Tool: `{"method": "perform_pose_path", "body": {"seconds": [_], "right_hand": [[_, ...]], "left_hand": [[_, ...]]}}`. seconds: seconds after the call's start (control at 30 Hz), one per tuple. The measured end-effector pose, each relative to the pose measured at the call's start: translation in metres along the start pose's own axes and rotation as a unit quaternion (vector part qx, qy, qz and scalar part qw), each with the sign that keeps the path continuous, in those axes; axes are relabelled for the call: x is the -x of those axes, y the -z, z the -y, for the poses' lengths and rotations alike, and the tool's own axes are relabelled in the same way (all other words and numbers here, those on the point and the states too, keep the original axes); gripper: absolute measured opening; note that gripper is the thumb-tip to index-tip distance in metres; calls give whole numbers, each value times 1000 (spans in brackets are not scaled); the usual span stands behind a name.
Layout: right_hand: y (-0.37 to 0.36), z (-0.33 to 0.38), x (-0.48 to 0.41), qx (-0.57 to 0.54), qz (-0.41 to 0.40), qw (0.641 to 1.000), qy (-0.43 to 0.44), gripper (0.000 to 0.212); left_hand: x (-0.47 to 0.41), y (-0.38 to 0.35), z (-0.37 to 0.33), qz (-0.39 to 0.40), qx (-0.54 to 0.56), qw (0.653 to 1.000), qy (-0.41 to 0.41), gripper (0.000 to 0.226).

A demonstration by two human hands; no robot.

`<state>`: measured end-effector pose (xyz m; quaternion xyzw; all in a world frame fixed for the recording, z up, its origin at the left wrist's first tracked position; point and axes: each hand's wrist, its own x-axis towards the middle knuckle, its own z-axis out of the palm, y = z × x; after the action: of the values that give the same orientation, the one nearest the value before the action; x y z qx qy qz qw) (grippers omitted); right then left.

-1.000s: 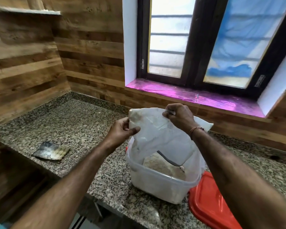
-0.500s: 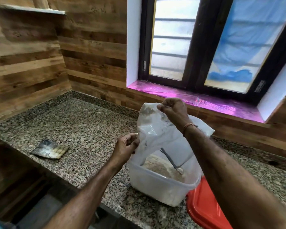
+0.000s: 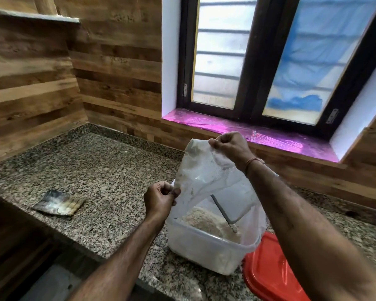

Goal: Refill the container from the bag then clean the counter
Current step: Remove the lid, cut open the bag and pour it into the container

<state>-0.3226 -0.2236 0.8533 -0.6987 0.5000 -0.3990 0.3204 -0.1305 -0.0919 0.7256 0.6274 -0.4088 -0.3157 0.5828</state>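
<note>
From the head view, this is a corner of a kitchen. A speckled granite counter [image 3: 100, 174] runs along two walls clad in wood-look panels [image 3: 117, 68], with a low granite upstand where the counter meets them. High on the left-hand wall a thin shelf [image 3: 35, 17] juts out. In the far wall is a dark-framed window [image 3: 217, 51]. Its left pane is frosted with bars showing behind, and its right pane is backed by something blue. The sill [image 3: 248, 131] under it is covered in shiny pink film.

Near the front edge of the counter stands a translucent plastic container [image 3: 204, 250], holding a mound of pale coarse meal [image 3: 202, 220]. A thin metal handle [image 3: 223, 211] slants down into the heap. A whitish plastic bag [image 3: 206, 177] is held up over the container, and its lower end hangs inside it.

The right hand [image 3: 230, 146] is curled tight, pinching the bag's upper edge, with a thread band [image 3: 251, 162] at the wrist. The left hand [image 3: 161, 197] is lower, its fingers and thumb closed on the bag's left side.

A red lid [image 3: 271, 272] lies on the counter just beside the container, at its right. Well off to the left lies a crumpled dark, shiny wrapper [image 3: 58, 205], flat on the stone.
</note>
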Motion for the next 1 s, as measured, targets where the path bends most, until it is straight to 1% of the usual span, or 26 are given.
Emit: {"method": "perform_pose_path", "body": {"seconds": [0.07, 0.13, 0.17, 0.23, 0.33, 0.4, 0.47, 0.53, 0.57, 0.63, 0.7, 0.73, 0.8, 0.87, 0.9, 0.93, 0.97, 1.0], "right_hand": [[-1, -4, 0, -2, -5, 1000, -25, 26], [-1, -7, -1, 22, -15, 999, -18, 28], [-1, -6, -2, 31, -10, 999, -4, 23], [-1, 4, 0, 38, 33, 998, 42, 10], [-10, 21, 4, 48, 85, 989, 108, 22], [-19, 32, 5, 43, 92, 986, 134, 19], [-25, 34, 4, 50, 83, 985, 143, 19], [-29, 30, 0, 45, 61, 987, 139, 22], [-29, 27, -2, 26, 53, 990, 124, 24], [-31, 24, -4, -37, 48, 994, 89, 25], [-33, 18, -5, -107, 49, 992, 55, 21], [-34, 16, -3, -125, 49, 990, 40, 19], [-35, 13, -3, -121, 46, 991, 27, 18], [-34, 12, -6, -72, 34, 996, 43, 18], [-32, 13, -9, -44, 31, 997, 52, 17], [-31, 16, -11, -20, 29, 998, 60, 14], [-31, 18, -12, 0, 29, 997, 67, 11], [-31, 20, -12, 16, 28, 997, 74, 10]], "left_hand": [[-2, -2, -1, -6, -10, 1000, 4, 26], [-3, -4, 0, -4, -23, 1000, -8, 22], [-3, -4, -1, -2, -30, 999, -20, 21], [-3, -5, -2, 8, -38, 999, -36, 22], [-7, -6, -4, 17, -42, 998, -38, 22], [-8, -7, -6, 16, -41, 998, -34, 22], [-8, -7, -5, 17, -36, 999, -29, 22], [-7, -6, -3, 10, -24, 999, -27, 25], [-6, -5, -3, 4, -14, 1000, -27, 26], [-5, -5, -2, -5, 7, 999, -35, 30], [-3, -4, -3, -8, 7, 999, -37, 32], [-2, -4, -2, -8, 1, 999, -34, 31], [-1, -3, -2, -9, -21, 999, -30, 25], [1, -2, -9, -18, -71, 996, -45, 15], [0, -3, -15, -23, -107, 992, -58, 31], [-1, -5, -20, -18, -123, 990, -74, 54], [-2, -8, -29, -5, -115, 989, -90, 73], [-2, -13, -39, 15, -98, 989, -110, 85]]}}
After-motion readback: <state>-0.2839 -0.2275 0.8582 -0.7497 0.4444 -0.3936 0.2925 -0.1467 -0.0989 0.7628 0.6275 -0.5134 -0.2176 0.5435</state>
